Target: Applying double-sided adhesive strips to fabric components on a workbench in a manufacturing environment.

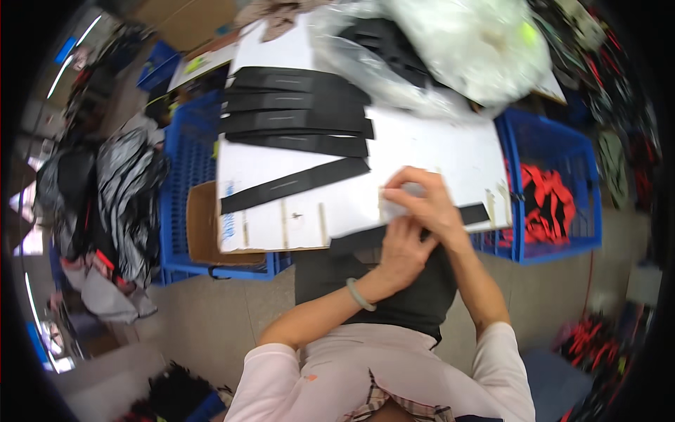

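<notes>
Left hand (404,252) touches black strip (357,240) at desk (302,228) edge, finger closure unclear; right hand (434,205) holds blurred pale item (413,189) in curled fingers.

A single fisheye head camera is looking steeply down from above the person (394,348), facing forward and keeping the hands (405,252) and the bench (429,144) near its middle, at close range. It is taking in a wide, round field, reaching crates (519,190) on both sides and the floor (261,302), and is bending straight edges toward its dark rim.
</notes>
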The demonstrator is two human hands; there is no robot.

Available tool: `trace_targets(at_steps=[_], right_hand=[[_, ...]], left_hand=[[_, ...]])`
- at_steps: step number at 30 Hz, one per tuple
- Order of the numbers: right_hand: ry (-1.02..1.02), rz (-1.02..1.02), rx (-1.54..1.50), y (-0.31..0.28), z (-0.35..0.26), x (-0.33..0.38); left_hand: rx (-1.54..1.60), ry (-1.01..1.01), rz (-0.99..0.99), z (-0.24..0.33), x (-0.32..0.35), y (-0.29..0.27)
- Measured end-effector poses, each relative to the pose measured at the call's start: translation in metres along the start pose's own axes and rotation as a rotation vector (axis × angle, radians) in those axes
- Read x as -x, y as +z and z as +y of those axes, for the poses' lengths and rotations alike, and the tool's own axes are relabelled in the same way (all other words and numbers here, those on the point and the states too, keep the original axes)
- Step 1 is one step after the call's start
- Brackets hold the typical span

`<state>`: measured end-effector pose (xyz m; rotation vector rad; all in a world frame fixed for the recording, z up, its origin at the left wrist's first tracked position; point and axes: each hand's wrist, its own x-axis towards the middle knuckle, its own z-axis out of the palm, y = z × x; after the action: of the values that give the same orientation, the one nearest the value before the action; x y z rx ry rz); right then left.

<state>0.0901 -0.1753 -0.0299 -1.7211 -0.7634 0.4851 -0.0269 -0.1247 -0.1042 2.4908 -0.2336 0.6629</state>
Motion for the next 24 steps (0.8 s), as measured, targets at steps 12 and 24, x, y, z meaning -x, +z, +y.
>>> trace_targets(at_steps=[12,24], right_hand=[[0.026,0.213,-0.305,-0.015,-0.020,-0.023],[-0.549,0.255,0.814,0.116,0.013,-0.178]], left_hand=[[-0.490,-0.088,0.071,-0.137,0.006,-0.162],[-0.400,-0.095,0.035,-0.152,0.034,-0.146]])
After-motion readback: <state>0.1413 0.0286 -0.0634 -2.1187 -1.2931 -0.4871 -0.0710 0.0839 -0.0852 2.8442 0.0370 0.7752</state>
